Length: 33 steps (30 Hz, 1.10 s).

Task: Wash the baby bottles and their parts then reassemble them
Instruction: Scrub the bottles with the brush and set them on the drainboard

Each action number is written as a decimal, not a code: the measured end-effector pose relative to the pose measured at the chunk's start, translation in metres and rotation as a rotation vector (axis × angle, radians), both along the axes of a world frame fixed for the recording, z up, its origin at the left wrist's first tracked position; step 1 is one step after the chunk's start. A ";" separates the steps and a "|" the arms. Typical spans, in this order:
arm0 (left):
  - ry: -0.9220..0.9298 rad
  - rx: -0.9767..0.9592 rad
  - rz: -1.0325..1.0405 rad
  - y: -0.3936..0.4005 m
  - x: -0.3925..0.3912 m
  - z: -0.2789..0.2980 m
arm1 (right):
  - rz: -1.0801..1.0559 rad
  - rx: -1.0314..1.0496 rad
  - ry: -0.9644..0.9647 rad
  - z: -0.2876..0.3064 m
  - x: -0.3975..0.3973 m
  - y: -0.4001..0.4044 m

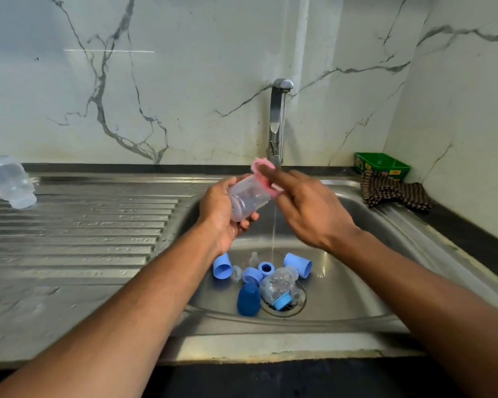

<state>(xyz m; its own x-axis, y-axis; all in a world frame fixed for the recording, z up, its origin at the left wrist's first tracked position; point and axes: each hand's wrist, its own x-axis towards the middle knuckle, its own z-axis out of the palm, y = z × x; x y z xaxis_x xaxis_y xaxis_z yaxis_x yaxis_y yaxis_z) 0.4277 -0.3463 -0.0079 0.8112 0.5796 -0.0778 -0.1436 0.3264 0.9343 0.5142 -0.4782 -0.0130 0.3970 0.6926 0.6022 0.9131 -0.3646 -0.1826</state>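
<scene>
The left hand holds a clear baby bottle above the sink basin, with the fingers curled round its body from below and the thumb on the upper side; the bottle lies tilted, its base toward the person and its mouth pointing up and away toward the tap. A pink ring sits at the mouth of the bottle; whether it is screwed on or only laid there I cannot tell. The right hand is spread, the fingers nearly straight, and its fingertips touch the pink ring from the right side; it does not clamp on anything that I can see. A thin stream of water runs from the tap and falls between the two hands, just beside the bottle, down into the basin.

At the bottom of the basin, around the drain, lie the other parts: a light blue cap on the left; a second light blue cap on the right; a blue screw ring between them; a dark blue bottle lying on its side; a clear bottle with a blue ring over the drain; some clear pieces beside them are too small to name.

On the ribbed draining board, far left, another clear bottle rests tilted. On the counter at the right lie a checked cloth and behind it a green box.
</scene>
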 end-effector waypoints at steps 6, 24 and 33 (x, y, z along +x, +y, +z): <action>-0.058 0.010 -0.051 -0.004 -0.001 0.003 | -0.118 0.104 -0.061 0.006 0.007 -0.002; -0.245 -0.125 -0.302 0.009 0.004 0.000 | -0.003 0.109 -0.070 0.011 -0.004 -0.011; -0.226 -0.052 -0.227 0.016 0.004 -0.005 | 0.113 0.059 -0.015 0.000 -0.016 -0.007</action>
